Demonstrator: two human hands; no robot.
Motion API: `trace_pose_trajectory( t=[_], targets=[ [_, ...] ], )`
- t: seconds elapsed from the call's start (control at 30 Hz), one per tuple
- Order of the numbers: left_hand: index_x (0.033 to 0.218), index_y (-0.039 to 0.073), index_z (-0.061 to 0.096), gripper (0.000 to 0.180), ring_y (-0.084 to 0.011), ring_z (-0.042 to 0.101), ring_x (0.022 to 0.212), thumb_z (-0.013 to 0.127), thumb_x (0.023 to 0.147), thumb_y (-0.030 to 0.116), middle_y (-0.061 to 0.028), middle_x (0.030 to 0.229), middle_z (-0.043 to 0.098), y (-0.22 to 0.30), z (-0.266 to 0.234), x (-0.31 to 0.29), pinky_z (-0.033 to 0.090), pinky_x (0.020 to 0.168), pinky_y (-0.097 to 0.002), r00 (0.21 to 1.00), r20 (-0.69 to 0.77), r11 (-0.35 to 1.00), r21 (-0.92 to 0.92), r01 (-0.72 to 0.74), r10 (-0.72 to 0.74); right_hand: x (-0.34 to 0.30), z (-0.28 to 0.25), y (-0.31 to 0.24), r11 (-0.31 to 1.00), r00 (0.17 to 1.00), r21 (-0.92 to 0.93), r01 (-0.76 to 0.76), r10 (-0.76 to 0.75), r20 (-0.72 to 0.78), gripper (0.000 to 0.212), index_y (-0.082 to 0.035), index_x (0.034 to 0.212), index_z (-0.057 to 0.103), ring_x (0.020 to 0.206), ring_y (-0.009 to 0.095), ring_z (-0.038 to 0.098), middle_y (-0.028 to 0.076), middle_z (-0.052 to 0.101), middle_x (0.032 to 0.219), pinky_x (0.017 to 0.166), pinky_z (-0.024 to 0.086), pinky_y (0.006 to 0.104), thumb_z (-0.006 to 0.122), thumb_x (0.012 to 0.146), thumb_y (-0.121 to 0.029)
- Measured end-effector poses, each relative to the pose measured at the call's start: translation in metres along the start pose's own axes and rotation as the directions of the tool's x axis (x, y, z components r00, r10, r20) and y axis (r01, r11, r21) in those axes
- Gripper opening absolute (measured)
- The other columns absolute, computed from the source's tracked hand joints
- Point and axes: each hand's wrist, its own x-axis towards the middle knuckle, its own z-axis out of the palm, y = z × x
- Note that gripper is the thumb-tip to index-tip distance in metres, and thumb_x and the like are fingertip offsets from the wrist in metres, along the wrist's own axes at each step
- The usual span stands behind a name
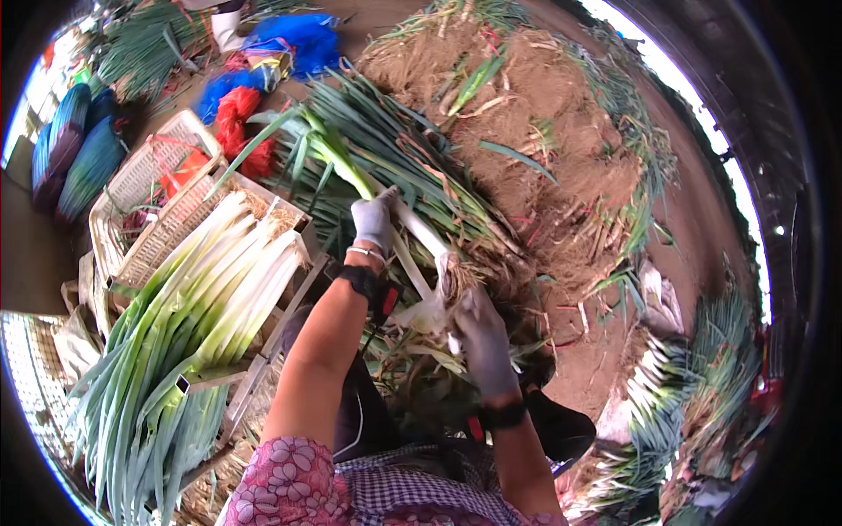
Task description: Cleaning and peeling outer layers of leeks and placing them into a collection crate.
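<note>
My left hand (375, 219), in a pale glove, is closed around the white shaft of a leek (424, 230). Its green leaves point up and to the left, and its bushy root end hangs toward my body. At those roots my gloved right hand (484, 337) is closed, its fingertips partly hidden. Pale, loose outer skin (425, 313) hangs between the two hands. Just beyond lies a big heap of untrimmed leeks (395, 145). To my left, a bundle of clean white-and-green leeks (206, 289) rests on a metal-edged stand (254, 386).
Wicker-look plastic baskets (171, 215) stand at the left, near red netting (237, 123) and blue netting (298, 44). A mound of soil and root trimmings (544, 131) spreads at the far right. More leeks (653, 394) lie in rows at the right.
</note>
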Motion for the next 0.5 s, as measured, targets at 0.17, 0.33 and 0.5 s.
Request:
trace_pose_trajectory(
  t=[0.17, 0.33, 0.5],
  targets=[
    [0.085, -0.001, 0.071, 0.022, -0.0206, 0.057, 0.048, 0.082, 0.087, 0.019, -0.008, 0.067, 0.064, -0.038, 0.007, -0.007, 0.043, 0.043, -0.0362, 0.993, -0.012, 0.992, 0.046, 0.122, -0.121, 0.012, 0.031, -0.006, 0.995, 0.993, -0.099, -0.019, 0.03, 0.112, 0.024, 0.0, 0.121, 0.066, 0.076, 0.013, 0.059, 0.004, 0.064, 0.091, 0.064, 0.048, 0.0319, 0.063, 0.098, -0.005],
    [0.079, -0.001, 0.071, 0.021, -0.0183, 0.057, 0.048, 0.083, 0.084, 0.016, -0.0074, 0.064, 0.063, -0.014, -0.041, 0.075, 0.043, 0.044, -0.0359, 0.96, -0.27, 0.997, 0.018, -0.073, 0.075, -0.121, -0.023, 0.101, 0.805, 0.852, 0.316, -0.502, 0.396, 0.343, 0.025, -0.006, 0.122, 0.067, 0.069, 0.018, 0.062, 0.003, 0.064, 0.086, 0.066, 0.05, 0.035, 0.064, 0.098, -0.014],
    [0.07, 0.004, 0.064, 0.035, -0.0185, 0.052, 0.043, 0.077, 0.096, 0.023, -0.0048, 0.057, 0.058, 0.007, -0.021, 0.054, 0.042, 0.044, -0.035, 0.993, -0.064, 0.978, -0.179, -0.105, 0.094, -0.1, -0.113, 0.06, 0.217, 0.899, -0.872, 0.439, -0.118, 0.423, 0.027, -0.008, 0.111, 0.072, 0.088, 0.028, 0.072, 0.014, 0.073, 0.101, 0.074, 0.056, 0.0443, 0.073, 0.096, -0.03]
  ],
)
